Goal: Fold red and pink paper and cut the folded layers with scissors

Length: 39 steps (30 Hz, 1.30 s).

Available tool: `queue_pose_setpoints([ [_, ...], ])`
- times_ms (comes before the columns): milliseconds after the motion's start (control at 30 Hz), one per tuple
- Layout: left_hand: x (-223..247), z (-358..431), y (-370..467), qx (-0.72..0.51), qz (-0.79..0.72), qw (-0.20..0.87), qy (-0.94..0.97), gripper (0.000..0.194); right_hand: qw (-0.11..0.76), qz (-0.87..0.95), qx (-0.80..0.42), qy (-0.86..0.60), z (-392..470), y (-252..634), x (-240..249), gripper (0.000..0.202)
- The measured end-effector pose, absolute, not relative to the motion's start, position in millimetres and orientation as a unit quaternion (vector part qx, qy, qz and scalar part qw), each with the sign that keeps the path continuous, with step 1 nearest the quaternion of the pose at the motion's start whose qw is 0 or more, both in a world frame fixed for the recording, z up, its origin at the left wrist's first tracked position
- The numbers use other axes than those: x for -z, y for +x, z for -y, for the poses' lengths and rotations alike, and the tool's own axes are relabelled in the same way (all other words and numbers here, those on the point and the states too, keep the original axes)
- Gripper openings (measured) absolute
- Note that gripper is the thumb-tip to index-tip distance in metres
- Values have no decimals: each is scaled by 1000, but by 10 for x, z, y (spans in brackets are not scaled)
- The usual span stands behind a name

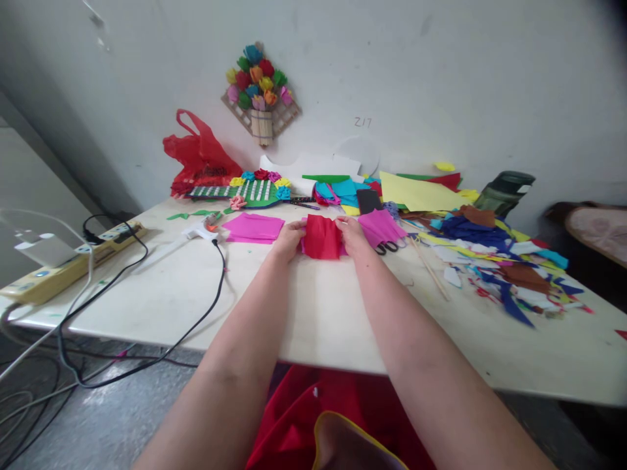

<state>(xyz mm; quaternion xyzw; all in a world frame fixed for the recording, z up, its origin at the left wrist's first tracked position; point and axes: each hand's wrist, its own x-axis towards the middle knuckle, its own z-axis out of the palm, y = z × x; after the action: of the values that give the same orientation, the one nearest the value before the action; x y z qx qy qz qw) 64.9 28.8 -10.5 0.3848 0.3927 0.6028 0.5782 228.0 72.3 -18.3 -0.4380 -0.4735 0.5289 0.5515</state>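
Note:
Between my two hands a piece of red crepe paper point(323, 237) is held out flat, with pink edges showing behind it. My left hand point(290, 239) has its fingers closed on the paper's left edge. On the right edge, my right hand point(351, 235) pinches the same paper. A stack of pink paper point(253, 227) lies to the left of my left hand. More pink paper point(382, 226) sits just right of my right hand, partly over a pair of scissors point(386, 247) whose dark handles stick out.
A white glue gun point(200, 231) with a black cord lies left, near a power strip point(73, 258). Coloured scraps point(519, 274), a wooden stick point(430, 267) and a green bottle point(504, 194) are right. Behind stand a flower-trimmed green craft point(255, 191) and a red bag point(198, 153).

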Motion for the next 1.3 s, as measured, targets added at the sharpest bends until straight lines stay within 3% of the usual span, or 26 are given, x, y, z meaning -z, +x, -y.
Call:
queue_pose_setpoints([
  [167, 69, -251, 649, -613, -379, 571, 393, 26, 580, 429, -549, -422, -633, 2262, 126, 24],
  [367, 92, -222, 674, -588, -372, 575, 431, 39, 559, 436, -541, -452, -572, 2241, 75, 15],
  [600, 185, -319, 667, -593, -478, 460, 457, 19, 552, 455, -520, -468, -582, 2237, 82, 12],
  [700, 201, -348, 629, -605, -497, 428, 452, 21, 553, 459, -536, -443, -578, 2241, 85, 13],
  [967, 105, -267, 617, -607, -459, 502, 410, 19, 537, 464, -552, -438, -542, 2237, 63, 11],
  [1300, 192, -358, 604, -610, -458, 499, 410, 24, 533, 487, -500, -479, -579, 2231, 86, 15],
])
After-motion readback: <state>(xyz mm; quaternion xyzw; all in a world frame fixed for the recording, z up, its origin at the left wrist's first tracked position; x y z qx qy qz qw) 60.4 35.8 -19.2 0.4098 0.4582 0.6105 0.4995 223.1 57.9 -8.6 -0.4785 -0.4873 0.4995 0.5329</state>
